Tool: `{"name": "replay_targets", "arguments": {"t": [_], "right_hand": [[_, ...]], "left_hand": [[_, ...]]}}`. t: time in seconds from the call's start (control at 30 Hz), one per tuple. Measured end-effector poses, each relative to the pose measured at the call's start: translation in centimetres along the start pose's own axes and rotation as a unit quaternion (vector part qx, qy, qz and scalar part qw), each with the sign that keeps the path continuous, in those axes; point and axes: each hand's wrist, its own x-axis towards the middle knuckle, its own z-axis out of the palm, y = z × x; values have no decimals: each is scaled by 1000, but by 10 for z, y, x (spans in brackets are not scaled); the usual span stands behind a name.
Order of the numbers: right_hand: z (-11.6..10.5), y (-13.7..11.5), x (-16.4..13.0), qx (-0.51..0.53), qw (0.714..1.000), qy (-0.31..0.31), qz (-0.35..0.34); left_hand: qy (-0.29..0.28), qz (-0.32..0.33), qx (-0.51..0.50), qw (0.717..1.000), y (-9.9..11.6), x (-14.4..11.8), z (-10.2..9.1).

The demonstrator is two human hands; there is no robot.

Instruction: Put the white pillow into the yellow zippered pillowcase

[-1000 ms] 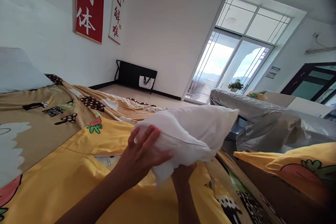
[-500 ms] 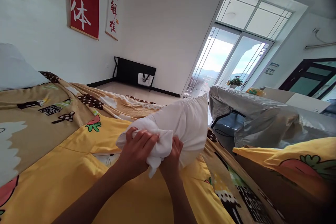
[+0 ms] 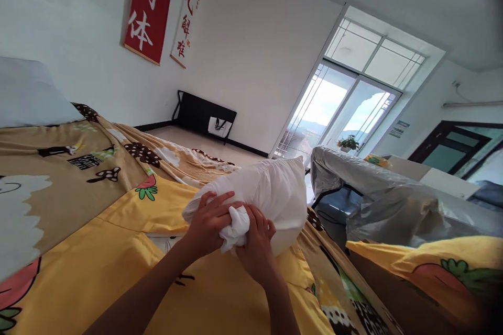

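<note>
Both hands are on the pillow now! The left hand (image 3: 208, 222) has its fingers spread over the near end of the white pillow (image 3: 273, 188), gripping the fabric, and the right hand (image 3: 257, 246) is right beside it, curled round that same end and grasping just as firmly. Between them pokes a crumpled white tuft (image 3: 234, 227), squeezed in by the fingers of both. The rest of the pillow swells out ahead of the hands, plump and tilted, one corner pointing up beyond the right hand.

Look underneath: yellow cloth (image 3: 220, 298) spreads below both wrists, and a red motif (image 3: 146, 187) with green leaves sits on it, out to the left of the left hand. Farther left comes the tan blanket (image 3: 98, 149), patterned with mushrooms, and past that a pale cushion (image 3: 35, 94), well apart from either hand.

Over to the right of the right hand, clear of it, there's a yellow case (image 3: 444, 267) with another red-and-green print. Beyond that, clear plastic sheeting (image 3: 393, 214) drapes over furniture, a potted plant (image 3: 348, 142) behind. Far ahead of the hands, a white bag (image 3: 219, 128) stands against a black panel (image 3: 196, 114)!
</note>
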Motion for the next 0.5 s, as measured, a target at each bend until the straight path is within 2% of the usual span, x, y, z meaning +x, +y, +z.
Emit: {"name": "replay_targets", "arguments": {"t": [0.1, 0.17, 0.33, 0.43, 0.5], "right_hand": [[5, 7, -2, -42, 997, -43, -41], [12, 16, -8, -69, 994, -48, -68], [37, 37, -36, -148, 986, 27, -73], [47, 45, -47, -188, 977, 76, -64], [46, 54, -51, -202, 971, 119, -47]], "left_hand": [[30, -36, -55, 997, -17, -5, 5], [42, -67, -87, 993, -24, -7, 8], [29, -101, -152, 983, -20, -3, 5], [12, -73, -183, 980, -7, 3, -3], [-5, -39, -200, 979, 3, 7, -8]]}}
